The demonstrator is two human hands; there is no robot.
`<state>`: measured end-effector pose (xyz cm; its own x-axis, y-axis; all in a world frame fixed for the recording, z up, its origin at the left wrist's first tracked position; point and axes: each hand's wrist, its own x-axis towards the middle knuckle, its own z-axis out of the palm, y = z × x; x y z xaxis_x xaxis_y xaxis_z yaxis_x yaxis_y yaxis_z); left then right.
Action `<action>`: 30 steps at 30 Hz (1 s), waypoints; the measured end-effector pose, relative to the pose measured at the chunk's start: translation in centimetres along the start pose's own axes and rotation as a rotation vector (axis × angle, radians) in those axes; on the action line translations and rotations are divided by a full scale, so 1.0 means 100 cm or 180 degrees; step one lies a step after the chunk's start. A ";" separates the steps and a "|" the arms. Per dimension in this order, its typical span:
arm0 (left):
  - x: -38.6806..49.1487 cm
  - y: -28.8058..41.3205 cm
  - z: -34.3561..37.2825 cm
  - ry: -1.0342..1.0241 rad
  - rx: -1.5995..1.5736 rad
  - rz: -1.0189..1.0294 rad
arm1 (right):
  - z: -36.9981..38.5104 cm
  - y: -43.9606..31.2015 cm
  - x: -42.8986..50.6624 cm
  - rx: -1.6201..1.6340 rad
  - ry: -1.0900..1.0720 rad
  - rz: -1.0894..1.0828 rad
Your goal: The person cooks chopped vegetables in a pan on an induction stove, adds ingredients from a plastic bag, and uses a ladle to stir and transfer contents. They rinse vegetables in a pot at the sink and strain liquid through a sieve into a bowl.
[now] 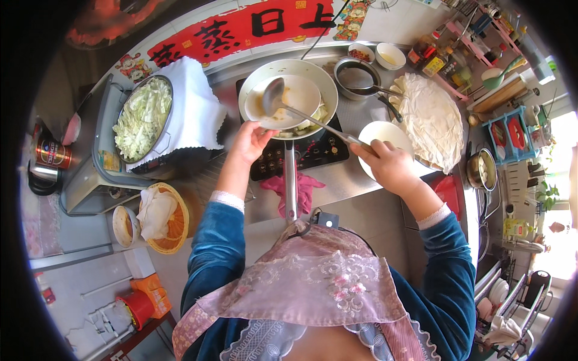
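Note:
My left hand (pixel 255 143) grips the near-left rim of a white bowl (pixel 295 97), which is tilted over a light-coloured frying pan (pixel 332 74). In my right hand (pixel 386 164) is the handle of a metal ladle (pixel 273 94), its head inside that bowl. A little brownish residue shows on the bowl's inner wall. Chopped pale vegetables (pixel 321 113) lie in the pan, partly hidden by the bowl. Under the pan is a black induction cooktop (pixel 266 167). Another white bowl (pixel 384 131) stands just behind my right hand.
Shredded cabbage (pixel 144 118) fills a large pot at the left. Pale thin sheets (pixel 431 119) are heaped at the right. A small pot (pixel 357 92) with a skimmer stands behind. The pan's handle (pixel 291 185) points towards me over a pink cloth (pixel 311 187). Seasoning bottles (pixel 435 63) stand back right.

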<state>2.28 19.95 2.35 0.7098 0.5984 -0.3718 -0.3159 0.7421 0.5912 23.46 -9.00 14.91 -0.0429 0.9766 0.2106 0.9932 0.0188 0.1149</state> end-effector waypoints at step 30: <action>0.007 0.030 -0.023 0.0041 0.0294 0.0259 | -0.002 -0.006 -0.037 0.0436 0.0021 0.0372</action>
<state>0.37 23.26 2.23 0.6757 0.6598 -0.3287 -0.3124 0.6602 0.6830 23.04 -12.71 14.25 0.0736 0.9725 0.2210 0.9969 -0.0654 -0.0441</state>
